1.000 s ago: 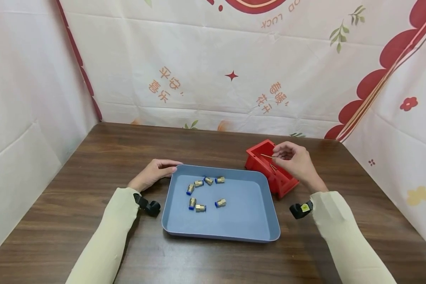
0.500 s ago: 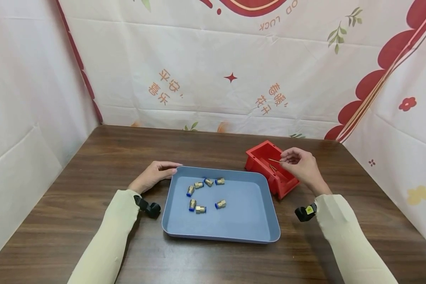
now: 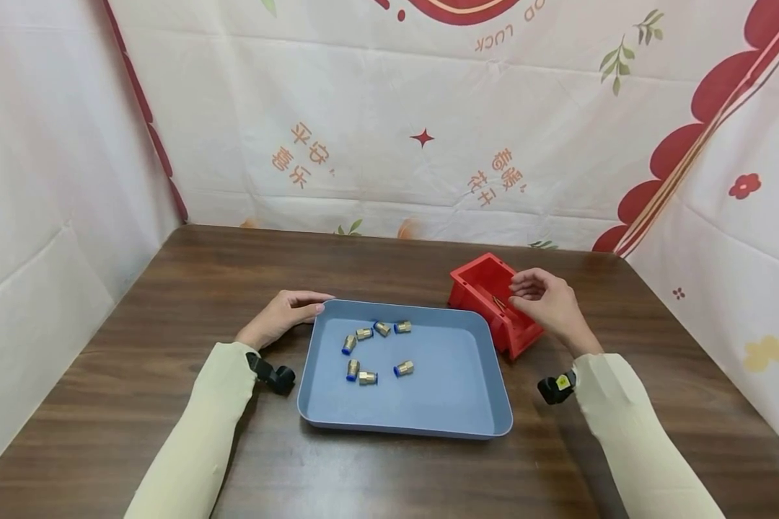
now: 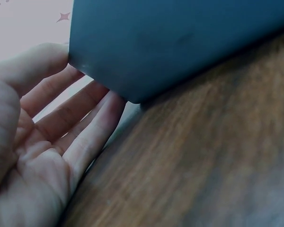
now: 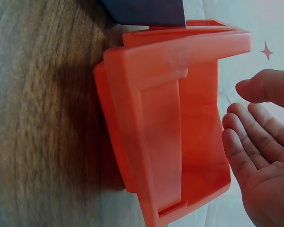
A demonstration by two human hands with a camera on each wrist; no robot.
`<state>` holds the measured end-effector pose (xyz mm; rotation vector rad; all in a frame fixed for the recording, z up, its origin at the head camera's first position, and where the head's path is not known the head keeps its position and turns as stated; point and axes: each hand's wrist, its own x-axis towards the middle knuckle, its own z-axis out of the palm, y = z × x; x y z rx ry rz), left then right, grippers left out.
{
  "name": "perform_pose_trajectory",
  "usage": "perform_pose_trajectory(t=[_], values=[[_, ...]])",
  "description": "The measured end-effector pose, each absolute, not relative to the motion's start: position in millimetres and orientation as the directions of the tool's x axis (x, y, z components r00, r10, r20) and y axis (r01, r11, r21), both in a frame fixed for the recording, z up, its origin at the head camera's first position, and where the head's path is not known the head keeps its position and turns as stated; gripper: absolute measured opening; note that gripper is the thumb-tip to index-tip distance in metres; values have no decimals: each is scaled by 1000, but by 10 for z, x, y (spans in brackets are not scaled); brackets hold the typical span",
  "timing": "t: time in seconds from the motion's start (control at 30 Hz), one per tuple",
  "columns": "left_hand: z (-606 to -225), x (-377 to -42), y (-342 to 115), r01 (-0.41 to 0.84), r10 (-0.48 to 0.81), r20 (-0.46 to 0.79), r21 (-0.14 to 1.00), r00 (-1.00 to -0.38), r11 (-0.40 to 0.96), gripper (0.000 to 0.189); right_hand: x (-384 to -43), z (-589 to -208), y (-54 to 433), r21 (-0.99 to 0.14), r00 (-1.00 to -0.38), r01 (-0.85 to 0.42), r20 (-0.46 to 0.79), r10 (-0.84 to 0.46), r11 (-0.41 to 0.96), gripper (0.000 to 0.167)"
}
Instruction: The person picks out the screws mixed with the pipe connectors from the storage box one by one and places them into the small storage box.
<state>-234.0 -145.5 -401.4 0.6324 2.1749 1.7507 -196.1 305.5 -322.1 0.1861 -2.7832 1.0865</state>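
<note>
My left hand (image 3: 284,317) holds the far left corner of the blue-grey tray (image 3: 454,425), its thumb at the near side and its fingers reaching behind the corner, as the left wrist view shows. Several brass push-fit pneumatic fittings (image 3: 367,378) with blue collars lie inside the tray. My right hand (image 3: 548,303) hovers over the right side of a red parts bin (image 3: 513,333). In the right wrist view its thumb stands apart from its bent fingers, with nothing between them. Thin brass-coloured pins (image 3: 499,303) lie in the bin, partly hidden; how many is unclear.
The red bin stands tilted against the tray's far right corner on a brown wood-grain table (image 3: 234,259). A white printed cloth (image 3: 363,108) hangs behind the table and along both sides. Black wrist cameras (image 3: 277,378) sit on both wrists.
One second ago my right hand held a thin brass-coloured pin over the bin. It moved slightly right, and the pin is now out of its fingers. My left hand stayed at the tray.
</note>
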Motion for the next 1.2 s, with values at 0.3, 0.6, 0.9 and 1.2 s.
perform_pose_trajectory(t=[0.3,0.6,0.9,1.2], values=[[-4031,-2379,-1482,163,455,77,975,-887,154,40,-2083,-3197,3003,-655,-983,-170,168,-78,736,39],[-4032,-2354,-1511,151,449,60,974,-892,169,41,-2139,-3187,2895,-650,-977,-202,185,-106,733,34],[-3950,-2342,-1479,105,432,58,991,-900,87,49,-2154,-3195,2844,-642,-978,-193,183,-96,742,33],[-3303,-2421,-1418,348,78,344,864,-936,365,47,-2337,-2830,2688,-602,-976,-196,193,-96,774,54]])
